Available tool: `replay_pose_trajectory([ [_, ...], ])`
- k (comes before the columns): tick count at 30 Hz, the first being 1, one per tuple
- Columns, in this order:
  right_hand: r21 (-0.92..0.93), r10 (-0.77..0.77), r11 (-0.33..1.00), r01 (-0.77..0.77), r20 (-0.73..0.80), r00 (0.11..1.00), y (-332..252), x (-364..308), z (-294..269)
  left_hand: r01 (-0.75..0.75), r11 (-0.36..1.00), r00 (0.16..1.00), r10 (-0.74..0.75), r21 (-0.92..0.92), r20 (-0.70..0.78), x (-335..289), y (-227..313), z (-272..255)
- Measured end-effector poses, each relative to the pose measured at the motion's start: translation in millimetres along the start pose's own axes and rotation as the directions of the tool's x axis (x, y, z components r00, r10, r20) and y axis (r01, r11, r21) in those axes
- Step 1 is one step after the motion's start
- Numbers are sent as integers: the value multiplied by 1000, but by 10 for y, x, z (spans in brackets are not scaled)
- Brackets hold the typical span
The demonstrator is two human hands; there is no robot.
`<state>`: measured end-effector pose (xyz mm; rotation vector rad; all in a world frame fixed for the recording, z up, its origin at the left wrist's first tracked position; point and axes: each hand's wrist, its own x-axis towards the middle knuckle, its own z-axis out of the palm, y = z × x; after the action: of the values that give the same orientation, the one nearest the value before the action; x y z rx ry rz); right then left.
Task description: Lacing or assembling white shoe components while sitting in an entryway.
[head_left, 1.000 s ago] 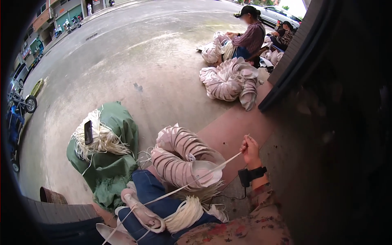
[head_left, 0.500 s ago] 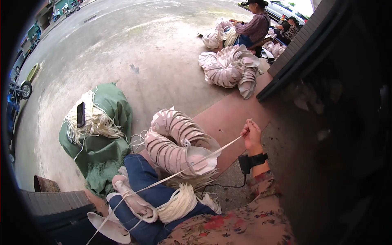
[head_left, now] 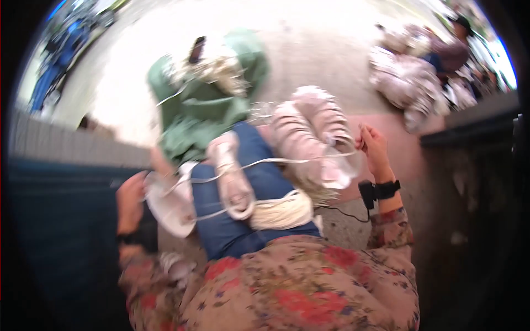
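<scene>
My right hand point(head_left: 375, 149) is raised on the right, fingertips pinched on a pale flat cord point(head_left: 298, 160). The cord sags leftward across my lap to a pale, curved, sheet-like piece point(head_left: 165, 207) beside my left thigh. My left hand point(head_left: 131, 199) is beside that piece, fingers curled; blur hides what they grip. Across my blue-clad legs lies a long pinkish-white piece point(head_left: 232, 176), cord looped about it. A bundle of cream cords point(head_left: 282, 211) rests near my waist. Right of my knees sits a bent stack of pinkish-white curved pieces point(head_left: 287, 132).
A green sack point(head_left: 193, 129) stands ahead, topped by cream strands point(head_left: 221, 74) and a dark phone point(head_left: 197, 49). At far right, a person point(head_left: 455, 52) sits behind more pale stacks point(head_left: 406, 83). Dark panels flank both sides; a black cable point(head_left: 345, 213) hangs by my right wrist.
My view has swung left, bringing my left hand into sight. The cord, taut before, now hangs slack between my hands. My right hand keeps its pinch.
</scene>
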<state>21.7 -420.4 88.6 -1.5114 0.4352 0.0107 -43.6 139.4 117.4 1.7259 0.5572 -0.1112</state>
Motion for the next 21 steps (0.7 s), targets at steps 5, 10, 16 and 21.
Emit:
replay_pose_trajectory([
  [5, -332, 121, 924, 193, 729, 674, 509, -623, 1426, 246, 964, 855, -263, 96, 448, 67, -353, 1108],
  [10, -222, -299, 324, 920, 898, 322, 1003, -787, 2185, -691, 426, 667, 687, 584, 288, 265, -812, 1308],
  [16, -451, -311, 149, 880, 824, 474, 1040, -509, 2305, -411, 859, 903, 338, 304, 266, 16, -783, 1323],
  [21, -483, -319, 172, 859, 797, 512, 1093, -496, 2361, -429, 714, 900, 389, 553, 195, 16, -805, 1362],
])
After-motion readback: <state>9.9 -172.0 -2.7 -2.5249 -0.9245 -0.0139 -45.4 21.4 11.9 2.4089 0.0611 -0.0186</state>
